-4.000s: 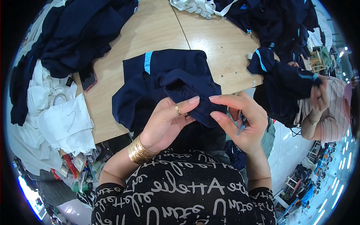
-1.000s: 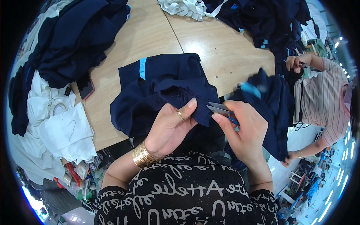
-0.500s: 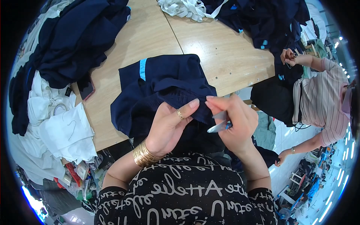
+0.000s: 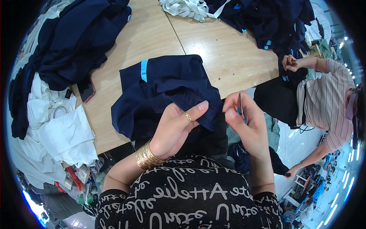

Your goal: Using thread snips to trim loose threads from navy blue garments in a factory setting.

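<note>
A navy garment (image 4: pixel 167 82) with a light blue strip (image 4: pixel 144 70) lies bunched over the near edge of the table. My left hand (image 4: pixel 177 128), with a gold ring and bracelets, pinches its gathered edge between thumb and fingers. Just right of the cloth, my right hand (image 4: pixel 248 122) is closed around a pair of small thread snips (image 4: pixel 240 104). The blade points upward and a bit of blue shows by the fingers. The right thumb and forefinger tips are close together; whether a thread is between them cannot be made out.
The wooden table (image 4: pixel 145 34) bears a navy cloth pile (image 4: pixel 76 42) at far left and white tape (image 4: pixel 187 9) at the back. A phone (image 4: pixel 86 88) lies beside white fabric (image 4: pixel 66 128). At right stands a person in a striped shirt (image 4: pixel 324 99), near more navy garments (image 4: pixel 263 23).
My right hand has moved right, away from the garment, and the snips have turned from pointing left to pointing up. My left hand has shifted slightly right with the cloth.
</note>
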`<state>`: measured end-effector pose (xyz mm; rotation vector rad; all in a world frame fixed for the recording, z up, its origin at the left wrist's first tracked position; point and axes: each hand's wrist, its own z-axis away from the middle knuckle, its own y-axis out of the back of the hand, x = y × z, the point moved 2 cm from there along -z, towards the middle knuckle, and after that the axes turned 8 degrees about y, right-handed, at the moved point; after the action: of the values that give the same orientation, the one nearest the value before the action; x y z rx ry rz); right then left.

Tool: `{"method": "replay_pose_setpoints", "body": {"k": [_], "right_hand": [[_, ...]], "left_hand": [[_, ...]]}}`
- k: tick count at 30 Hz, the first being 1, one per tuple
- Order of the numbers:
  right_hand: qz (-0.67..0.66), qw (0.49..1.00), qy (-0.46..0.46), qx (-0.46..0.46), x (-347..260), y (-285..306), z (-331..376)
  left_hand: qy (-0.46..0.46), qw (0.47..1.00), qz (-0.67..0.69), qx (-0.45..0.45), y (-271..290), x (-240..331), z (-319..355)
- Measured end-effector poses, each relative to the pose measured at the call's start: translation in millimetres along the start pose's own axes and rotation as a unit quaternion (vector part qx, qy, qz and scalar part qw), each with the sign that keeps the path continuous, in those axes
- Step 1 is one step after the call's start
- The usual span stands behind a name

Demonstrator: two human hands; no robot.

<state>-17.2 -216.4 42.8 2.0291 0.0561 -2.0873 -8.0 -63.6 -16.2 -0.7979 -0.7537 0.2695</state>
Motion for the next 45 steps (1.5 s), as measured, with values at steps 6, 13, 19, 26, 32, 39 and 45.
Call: {"method": "replay_pose_setpoints", "body": {"k": [6, 13, 19, 26, 32, 39, 45], "right_hand": [[0.257, 0.957, 0.125, 0.046, -9.5, 10.1, 10.6], [0.480, 0.844, 0.233, 0.050, -7.1, 3.4, 12.9], [0.485, 0.844, 0.225, 0.044, -4.9, -0.8, 12.4], [0.471, 0.856, 0.206, 0.051, -2.5, -5.0, 12.8], [0.457, 0.864, 0.201, 0.061, -0.8, -6.4, 12.4], [0.468, 0.859, 0.198, 0.069, -3.8, -4.2, 12.3], [0.473, 0.851, 0.221, 0.066, -6.9, -4.4, 12.7]], "left_hand": [[0.008, 1.000, -0.007, -0.019, -2.7, 0.2, 1.0], [0.004, 1.000, 0.006, -0.028, -5.8, -0.4, 0.4], [0.008, 1.000, 0.006, -0.029, -3.3, -3.3, 0.6], [0.001, 0.999, 0.011, -0.044, -4.1, -4.0, 0.5], [-0.006, 0.998, 0.017, -0.054, -5.1, -4.2, 0.9], [-0.020, 0.999, 0.035, -0.036, -6.0, -4.9, 0.0], [-0.026, 0.999, 0.021, -0.033, -4.7, -3.3, 2.3]]}}
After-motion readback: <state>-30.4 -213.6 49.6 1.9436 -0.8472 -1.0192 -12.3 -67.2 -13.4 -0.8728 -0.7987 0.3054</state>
